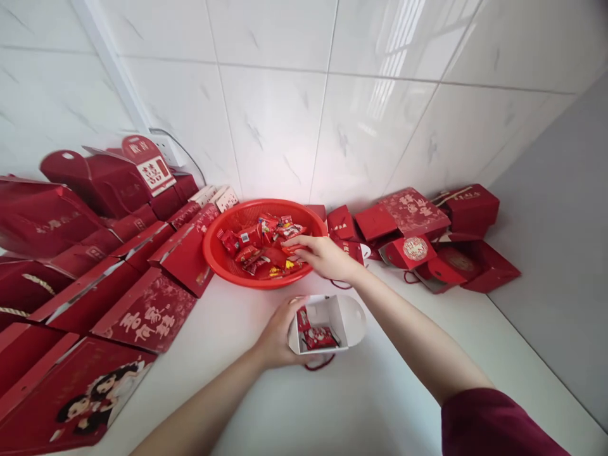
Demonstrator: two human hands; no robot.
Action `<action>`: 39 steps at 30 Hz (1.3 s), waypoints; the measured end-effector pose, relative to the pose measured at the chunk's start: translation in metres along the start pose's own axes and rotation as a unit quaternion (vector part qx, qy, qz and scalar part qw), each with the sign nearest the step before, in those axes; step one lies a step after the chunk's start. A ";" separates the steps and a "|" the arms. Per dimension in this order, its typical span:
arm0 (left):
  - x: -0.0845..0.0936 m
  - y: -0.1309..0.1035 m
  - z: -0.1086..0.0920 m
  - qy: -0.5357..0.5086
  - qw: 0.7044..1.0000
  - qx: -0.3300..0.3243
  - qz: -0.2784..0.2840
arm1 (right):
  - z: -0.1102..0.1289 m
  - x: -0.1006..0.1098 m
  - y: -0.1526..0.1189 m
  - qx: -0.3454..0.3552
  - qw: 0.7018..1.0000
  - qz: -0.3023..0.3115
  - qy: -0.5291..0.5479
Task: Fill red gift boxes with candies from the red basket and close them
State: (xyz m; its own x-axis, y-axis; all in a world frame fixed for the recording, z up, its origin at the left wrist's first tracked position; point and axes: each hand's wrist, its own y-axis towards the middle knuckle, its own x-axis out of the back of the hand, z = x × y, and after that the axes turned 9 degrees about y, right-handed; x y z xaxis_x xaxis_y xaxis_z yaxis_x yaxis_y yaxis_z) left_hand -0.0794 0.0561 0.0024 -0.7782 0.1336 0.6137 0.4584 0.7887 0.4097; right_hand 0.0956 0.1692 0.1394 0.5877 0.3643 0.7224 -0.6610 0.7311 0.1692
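My left hand (284, 335) is wrapped round the side of a small gift box (341, 316) with a white inside. The box's top is open, its rounded flap leans out to the right, and a dark red cord hangs at its front. Inside lie a few red wrapped candies (319, 337). Over the right rim of a red plastic basket (223, 269) reaches my right hand (323, 254), its fingers closed round a red wrapped candy (295, 247) that they partly hide. More red packets (250, 237) are heaped in the basket.
Rows of red gift boxes (142, 310) fill the left side of the white table (285, 411). More red boxes (411, 215) lie at the back right. Behind stands a tiled wall (275, 126) with a socket (168, 152); a grey panel (560, 209) borders the right.
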 end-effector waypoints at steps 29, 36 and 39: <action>0.005 0.003 -0.007 -0.031 0.994 0.078 0.067 | 0.014 0.012 -0.099 -0.005 0.924 -0.243 0.296; 0.006 0.001 -0.008 -0.026 0.993 0.090 0.076 | -0.008 0.010 -0.005 0.051 0.979 -0.157 0.122; 0.004 0.003 -0.006 -0.030 0.995 0.069 0.072 | -0.018 0.017 0.029 -0.031 0.989 -0.062 -0.131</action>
State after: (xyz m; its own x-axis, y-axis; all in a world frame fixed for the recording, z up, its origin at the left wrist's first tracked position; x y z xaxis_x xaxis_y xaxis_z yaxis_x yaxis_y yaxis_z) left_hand -0.0783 0.0556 0.0097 -0.7356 0.2833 0.6154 0.5068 0.8329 0.2223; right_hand 0.0949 0.2073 0.1445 0.5167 0.1129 0.8487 -0.5566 0.7975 0.2328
